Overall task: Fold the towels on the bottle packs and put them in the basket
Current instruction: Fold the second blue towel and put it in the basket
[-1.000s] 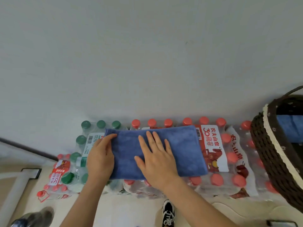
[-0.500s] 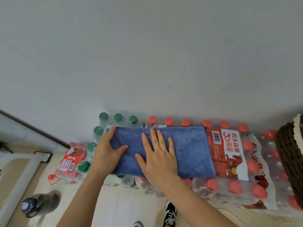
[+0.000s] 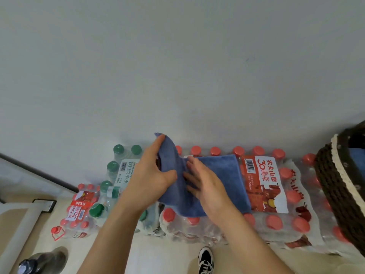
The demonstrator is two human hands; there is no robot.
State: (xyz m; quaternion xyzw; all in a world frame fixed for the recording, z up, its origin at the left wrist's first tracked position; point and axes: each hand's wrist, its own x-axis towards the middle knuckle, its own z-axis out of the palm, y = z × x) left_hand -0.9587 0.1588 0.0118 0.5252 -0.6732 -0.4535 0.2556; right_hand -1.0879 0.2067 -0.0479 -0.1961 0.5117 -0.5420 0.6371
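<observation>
- A plush blue towel point(image 3: 223, 175) lies across shrink-wrapped packs point(image 3: 276, 222) of red-capped bottles, set against a plain pale wall point(image 3: 177, 56).
- The left hand point(image 3: 152, 180) grips the towel's left end, thumb in front and fingers behind, and holds it raised off the packs.
- The right hand point(image 3: 207, 186) presses flat on the towel's middle, its fingers straight and slightly spread.
- A dark woven basket point(image 3: 331, 184) with cream trim stands at far right, with blue fabric point(image 3: 357, 158) inside.
- Green caps point(image 3: 118, 150) crowd the left, and a black-and-white shoe point(image 3: 205, 260) shows below.

Blue towel point(image 3: 215, 175) half-folded on red-capped bottle pack point(image 3: 276, 224), left end raised
</observation>
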